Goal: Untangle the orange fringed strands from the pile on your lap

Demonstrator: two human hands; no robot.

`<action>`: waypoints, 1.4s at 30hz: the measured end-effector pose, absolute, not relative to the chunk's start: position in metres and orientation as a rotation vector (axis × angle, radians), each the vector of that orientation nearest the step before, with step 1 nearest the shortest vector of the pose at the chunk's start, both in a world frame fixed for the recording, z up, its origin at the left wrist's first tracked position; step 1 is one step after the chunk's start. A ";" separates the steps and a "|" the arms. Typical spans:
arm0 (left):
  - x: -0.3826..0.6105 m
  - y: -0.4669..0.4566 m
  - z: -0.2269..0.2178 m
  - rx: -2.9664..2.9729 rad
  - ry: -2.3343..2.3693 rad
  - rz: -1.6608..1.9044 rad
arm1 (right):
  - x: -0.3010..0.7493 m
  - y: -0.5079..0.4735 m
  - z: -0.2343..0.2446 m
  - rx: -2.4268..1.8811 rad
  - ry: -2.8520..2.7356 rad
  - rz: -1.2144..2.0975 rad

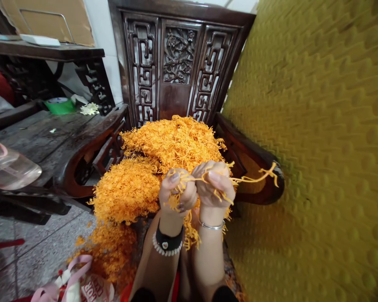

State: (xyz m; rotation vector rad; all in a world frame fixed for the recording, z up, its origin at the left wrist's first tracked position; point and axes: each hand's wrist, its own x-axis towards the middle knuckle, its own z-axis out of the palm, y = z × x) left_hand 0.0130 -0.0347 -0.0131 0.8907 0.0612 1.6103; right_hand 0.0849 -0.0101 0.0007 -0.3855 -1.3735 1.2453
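Note:
My left hand (179, 193) is closed around several thin orange branched strands, with curled ends poking out between the fingers. Pressed close beside it, my right hand (216, 186) pinches more of the same orange strands (255, 178), and a forked length sticks out to the right. One strand stretches from one hand to the other. Just beyond the hands, a large heap of orange branched pieces (179, 140) covers the chair seat, with a second mound (126, 191) at its left. Some strands hang below my wrists. The material looks like soft plastic, though its exact kind is unclear.
A dark carved wooden chair back (179, 54) rises behind the heap. At left stands a side table (28, 130) with green tape (60, 105) and a clear container (11, 167). A yellow textured surface (318, 126) fills the right. A bag (91, 287) lies lower left.

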 end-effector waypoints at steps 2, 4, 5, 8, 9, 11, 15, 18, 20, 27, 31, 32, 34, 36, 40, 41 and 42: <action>0.014 -0.034 -0.012 0.849 0.022 1.659 | 0.077 -0.009 0.004 -0.121 -1.287 1.339; 0.014 -0.036 -0.010 0.752 0.048 1.744 | 0.074 -0.008 0.008 0.134 -1.180 1.421; 0.012 -0.037 -0.010 0.676 0.091 1.816 | 0.074 -0.007 0.010 0.211 -1.136 1.441; -0.003 -0.037 -0.013 0.444 0.228 2.098 | 0.085 -0.004 0.016 0.417 -0.997 1.460; -0.013 -0.036 -0.015 0.441 0.257 2.160 | 0.090 -0.003 0.018 0.472 -0.964 1.466; -0.037 -0.032 -0.022 0.597 0.355 2.199 | 0.101 -0.004 0.023 0.515 -0.933 1.480; -0.093 -0.029 -0.050 1.083 1.399 2.063 | 0.115 -0.010 0.032 0.129 -0.995 1.421; -0.124 -0.033 -0.076 1.064 2.099 1.854 | 0.118 -0.016 0.036 -0.153 -1.002 1.334; -0.137 -0.036 -0.090 1.008 2.243 1.778 | 0.117 -0.020 0.037 -0.235 -1.003 1.314; -0.144 -0.037 -0.112 1.120 2.419 1.382 | 0.108 -0.021 0.037 -0.310 -0.999 1.343; -0.142 -0.034 -0.120 1.126 2.417 1.164 | 0.106 -0.020 0.036 -0.323 -0.991 1.380; -0.141 -0.033 -0.119 1.127 2.423 1.104 | 0.105 -0.019 0.035 -0.325 -0.984 1.386; -0.139 -0.034 -0.115 1.146 2.431 1.010 | 0.105 -0.020 0.036 -0.325 -0.967 1.389; -0.137 -0.036 -0.105 1.174 2.432 1.016 | 0.105 -0.021 0.037 -0.334 -0.947 1.377; -0.128 -0.042 -0.077 1.248 2.316 1.327 | 0.107 -0.022 0.039 -0.349 -0.941 1.365; -0.123 -0.044 -0.070 1.294 2.229 1.439 | 0.107 -0.022 0.040 -0.342 -0.942 1.362; -0.118 -0.046 -0.061 1.352 2.100 1.548 | 0.108 -0.022 0.039 -0.332 -0.938 1.355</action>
